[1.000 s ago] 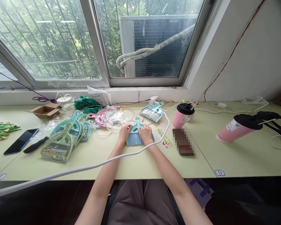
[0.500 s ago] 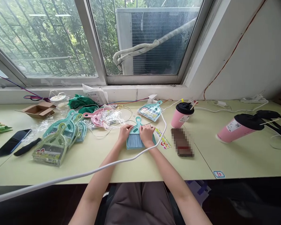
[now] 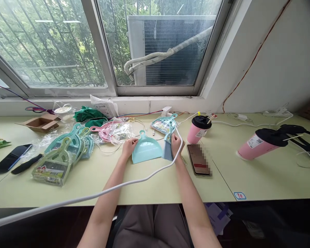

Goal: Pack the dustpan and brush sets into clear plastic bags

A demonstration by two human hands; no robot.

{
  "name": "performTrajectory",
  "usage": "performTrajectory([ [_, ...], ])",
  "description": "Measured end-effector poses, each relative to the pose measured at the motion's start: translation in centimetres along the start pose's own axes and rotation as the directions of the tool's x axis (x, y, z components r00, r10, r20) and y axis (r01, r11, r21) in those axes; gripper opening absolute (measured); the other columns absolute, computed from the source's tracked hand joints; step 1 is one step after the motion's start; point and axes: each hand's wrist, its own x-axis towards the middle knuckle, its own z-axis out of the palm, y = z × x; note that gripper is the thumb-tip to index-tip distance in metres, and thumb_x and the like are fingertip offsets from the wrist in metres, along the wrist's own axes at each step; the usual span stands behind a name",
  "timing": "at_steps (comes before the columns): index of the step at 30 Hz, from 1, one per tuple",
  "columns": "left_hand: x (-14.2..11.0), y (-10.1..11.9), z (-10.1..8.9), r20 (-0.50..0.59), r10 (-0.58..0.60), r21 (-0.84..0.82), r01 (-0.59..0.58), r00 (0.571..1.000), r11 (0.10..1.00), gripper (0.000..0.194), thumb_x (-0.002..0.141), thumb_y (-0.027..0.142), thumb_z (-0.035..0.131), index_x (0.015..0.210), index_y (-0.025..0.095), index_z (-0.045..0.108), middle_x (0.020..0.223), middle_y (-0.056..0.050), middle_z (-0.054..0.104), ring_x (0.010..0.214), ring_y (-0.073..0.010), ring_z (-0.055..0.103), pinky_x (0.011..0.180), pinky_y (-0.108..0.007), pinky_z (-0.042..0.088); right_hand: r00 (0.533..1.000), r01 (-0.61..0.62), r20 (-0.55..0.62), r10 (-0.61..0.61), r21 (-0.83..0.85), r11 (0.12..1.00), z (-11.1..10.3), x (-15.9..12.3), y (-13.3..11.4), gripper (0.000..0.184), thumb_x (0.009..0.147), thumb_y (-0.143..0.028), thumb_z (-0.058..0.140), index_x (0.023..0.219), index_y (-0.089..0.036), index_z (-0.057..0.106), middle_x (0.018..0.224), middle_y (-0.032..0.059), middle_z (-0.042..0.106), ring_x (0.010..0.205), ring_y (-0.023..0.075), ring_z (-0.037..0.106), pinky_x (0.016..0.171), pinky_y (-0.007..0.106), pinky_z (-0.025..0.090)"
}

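Centre frame: your left hand (image 3: 128, 147) grips the empty dustpan (image 3: 146, 152); your right hand (image 3: 176, 144) grips the brush (image 3: 167, 148); bare desk (image 3: 144, 186) below.

Soft daylight comes through the window (image 3: 98, 44) at the back and fills the scene evenly; the picture is bright. The pale desk (image 3: 144, 186) is evenly lit, with only faint, short shadows under the things on it. The space below the desk edge is dark, almost black. Clear plastic wrapping (image 3: 119, 131) gives small glints. The wide lens bends the window frame and the desk edge toward the corners. Focus is sharp throughout, save for one pixelated patch over the phone (image 3: 199, 160).
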Motion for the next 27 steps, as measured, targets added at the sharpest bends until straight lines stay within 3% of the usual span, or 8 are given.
performTrajectory([
  [2,-0.2,0.0,-0.7,-0.004,0.02,0.059,-0.019,1.0,0.998,0.017,0.083,0.028,0.058,0.087,0.026,0.074,0.082,-0.004,0.072,0.072,-0.0201,0.063,0.068,-0.03,0.048,0.988,0.026,-0.138,-0.064,-0.26,0.965,0.1,0.2,0.9,0.046,0.094,-0.035,0.031,0.074,-0.015,0.068,0.075,0.0143,0.068,0.083,0.025,0.06,0.082,0.037,0.037],
  [3,-0.3,0.2,-0.9,-0.029,0.036,0.083,-0.033,0.999,0.996,0.016,0.082,0.027,0.059,0.089,0.027,0.074,0.084,-0.004,0.071,0.077,-0.0211,0.063,0.069,-0.03,0.048,0.984,0.038,-0.147,-0.099,-0.373,0.927,0.3,0.3,1.2,0.043,0.093,-0.031,0.035,0.073,-0.014,0.069,0.077,0.0163,0.069,0.086,0.0262,0.06,0.085,0.04,0.036],
  [6,-0.5,0.9,-1.4,-0.192,0.103,0.104,-0.084,0.976,0.991,0.026,0.084,0.017,0.053,0.101,0.026,0.071,0.097,-0.006,0.068,0.096,-0.0241,0.061,0.081,-0.034,0.049,0.993,0.073,-0.043,-0.112,-0.524,0.849,1.4,0.3,1.9,0.037,0.093,-0.021,0.038,0.078,-0.01,0.069,0.082,0.0193,0.069,0.084,0.0258,0.063,0.083,0.04,0.036],
  [9,-0.3,1.4,-1.7,-0.316,0.159,0.081,-0.14,0.935,0.987,0.042,0.082,0.005,0.041,0.106,0.025,0.068,0.104,-0.007,0.063,0.104,-0.024,0.058,0.092,-0.039,0.046,0.994,0.052,-0.057,-0.093,-0.501,0.864,1.7,0.5,2.4,0.029,0.094,-0.024,0.041,0.091,-0.013,0.067,0.089,0.015,0.07,0.081,0.022,0.063,0.074,0.033,0.037],
  [13,-0.1,1.1,-1.9,-0.342,0.141,0.054,-0.13,0.929,0.99,0.043,0.08,0.002,0.039,0.103,0.024,0.068,0.104,-0.008,0.06,0.101,-0.0227,0.059,0.089,-0.037,0.048,0.983,0.04,-0.143,-0.112,-0.432,0.901,1.0,1.0,3.0,0.025,0.096,-0.03,0.042,0.099,-0.019,0.064,0.094,0.0095,0.069,0.081,0.0202,0.062,0.069,0.03,0.035],
  [20,0.0,0.6,-1.8,-0.354,0.118,0.074,-0.098,0.928,0.992,0.038,0.082,0.004,0.042,0.103,0.023,0.068,0.103,-0.008,0.06,0.098,-0.023,0.059,0.088,-0.037,0.048,0.993,0.121,0.059,-0.105,-0.483,0.867,1.2,1.1,3.6,0.02,0.089,-0.024,0.054,0.1,-0.018,0.069,0.103,0.011,0.068,0.102,0.0254,0.057,0.084,0.036,0.033],
  [27,0.0,0.5,-1.6,-0.332,0.113,0.013,-0.115,0.936,0.993,0.038,0.081,0.001,0.043,0.102,0.023,0.067,0.099,-0.007,0.057,0.093,-0.021,0.059,0.084,-0.035,0.048,0.991,0.133,0.047,-0.126,-0.488,0.863,0.7,0.8,3.2,0.028,0.088,-0.006,0.046,0.093,-0.015,0.072,0.096,0.0132,0.069,0.098,0.0253,0.057,0.087,0.04,0.03],
])
